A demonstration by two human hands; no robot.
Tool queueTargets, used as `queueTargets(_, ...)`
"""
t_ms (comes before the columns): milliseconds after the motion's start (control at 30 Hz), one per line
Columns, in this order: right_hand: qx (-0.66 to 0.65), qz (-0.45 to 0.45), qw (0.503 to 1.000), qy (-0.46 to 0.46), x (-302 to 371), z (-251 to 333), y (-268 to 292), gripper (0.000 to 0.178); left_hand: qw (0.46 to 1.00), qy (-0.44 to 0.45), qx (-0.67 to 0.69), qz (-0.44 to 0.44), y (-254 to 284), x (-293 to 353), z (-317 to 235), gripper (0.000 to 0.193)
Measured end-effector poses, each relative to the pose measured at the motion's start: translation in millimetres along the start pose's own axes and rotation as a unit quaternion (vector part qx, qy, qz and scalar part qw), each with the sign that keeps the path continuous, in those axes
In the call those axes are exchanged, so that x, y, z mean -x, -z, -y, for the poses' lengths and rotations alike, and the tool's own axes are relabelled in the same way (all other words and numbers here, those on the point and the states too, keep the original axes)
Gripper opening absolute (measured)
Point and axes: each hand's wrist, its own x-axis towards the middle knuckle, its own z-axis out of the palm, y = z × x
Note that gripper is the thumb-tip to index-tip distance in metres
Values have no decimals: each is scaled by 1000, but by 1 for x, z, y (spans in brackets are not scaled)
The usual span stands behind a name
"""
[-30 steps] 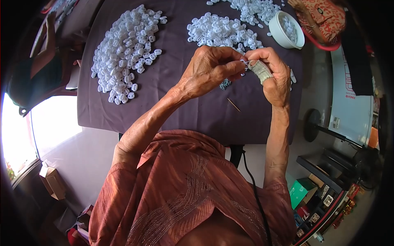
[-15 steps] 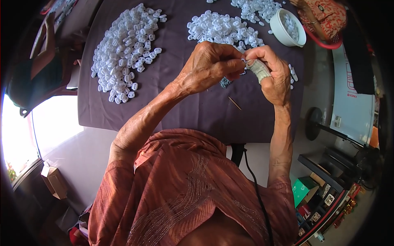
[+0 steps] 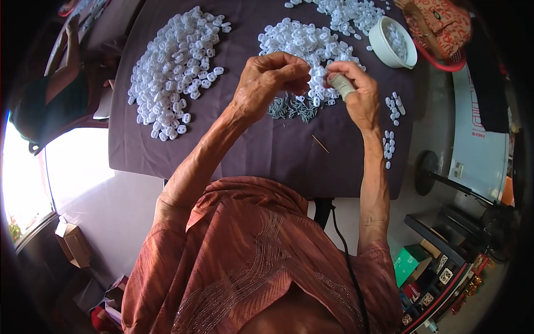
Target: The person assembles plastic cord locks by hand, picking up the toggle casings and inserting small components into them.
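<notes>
Above the middle of the table, my left hand (image 3: 267, 80) is closed, thumb against the curled fingers; what they hold, if anything, is hidden. To its right, my right hand (image 3: 359, 97) pinches thumb and forefinger together, on something too small to name. Pale cloth (image 3: 341, 84) wraps a digit of that hand. A gap separates the two hands. Beneath them lies a heap of small grey screws (image 3: 295, 109). Just beyond is a pile of white oval plastic pieces (image 3: 300, 39) with holes. A thin brownish stick (image 3: 321, 143) rests nearer to me.
A larger pile of white pieces (image 3: 175, 72) covers the table's left side. Several loose white pieces (image 3: 389, 146) lie near the right edge of the dark tablecloth (image 3: 233, 150). A white bowl (image 3: 380, 47) stands far right, near another person's patterned clothing (image 3: 445, 25). Another person's arm (image 3: 64, 72) shows at left.
My hands, which met over the screws, have drawn apart; the left moved slightly left and the right slightly down. The screw heap and the loose pieces at right show more fully.
</notes>
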Motion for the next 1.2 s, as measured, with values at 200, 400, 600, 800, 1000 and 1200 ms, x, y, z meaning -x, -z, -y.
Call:
queueTargets(200,262,24,963,57,14,-49,-17,8,1000,-13,14,-25,15,6,10,18)
queueTargets(400,355,-12,932,79,5,-57,-15,16,998,-11,8,-61,26,10,10,15)
queueTargets(600,404,-7,912,77,-8,-58,-23,21,995,-7,48,-83,24,13,13,15)
queueTargets(800,473,38,873,110,-27,-66,-31,6,994,-13,65,-81,27,12,14,15)
queueTargets(1000,464,35,872,152,-29,-67,-35,2,994,-12,64,-86,28,13,13,15)
queueTargets(1200,328,-6,944,45,-28,-60,-22,16,995,-3,77,-58,24,9,11,17)
